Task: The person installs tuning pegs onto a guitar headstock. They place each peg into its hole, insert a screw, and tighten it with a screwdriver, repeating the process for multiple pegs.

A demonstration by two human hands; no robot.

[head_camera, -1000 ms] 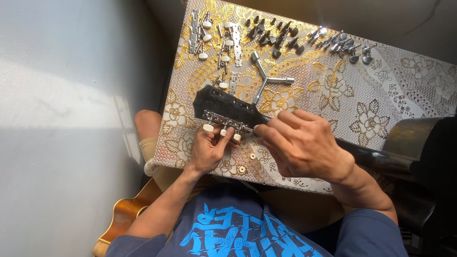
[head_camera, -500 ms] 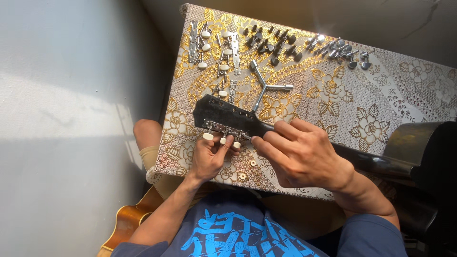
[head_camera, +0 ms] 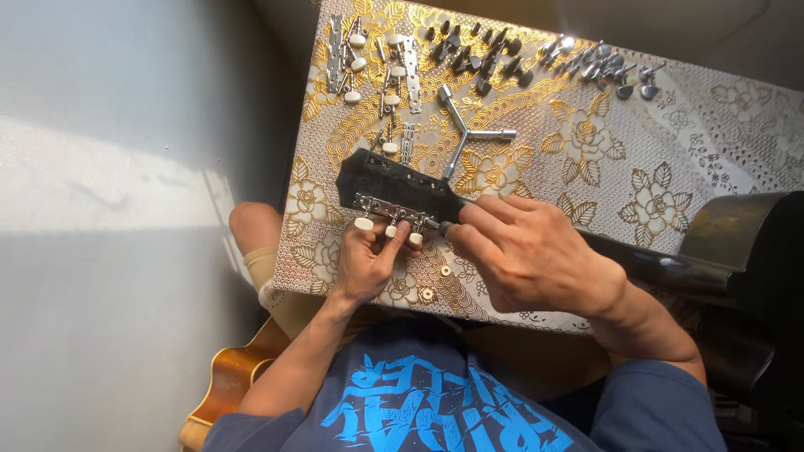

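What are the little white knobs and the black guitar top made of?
The white knobs look like smooth cream plastic on shiny metal posts. The black headstock seems painted or dark-stained wood with a dull, matte face. Neither is certain from here.

The guitar headstock (head_camera: 394, 188) lies on the surface (head_camera: 670, 142), its neck running off to the right. The left hand (head_camera: 366, 259) sits at its near edge by the tuner pegs (head_camera: 390, 228), the right hand (head_camera: 523, 251) just beside it on the neck. Behind the headstock lies a three-armed wrench (head_camera: 465, 134); loose tuner parts (head_camera: 502, 54) line the far edge.
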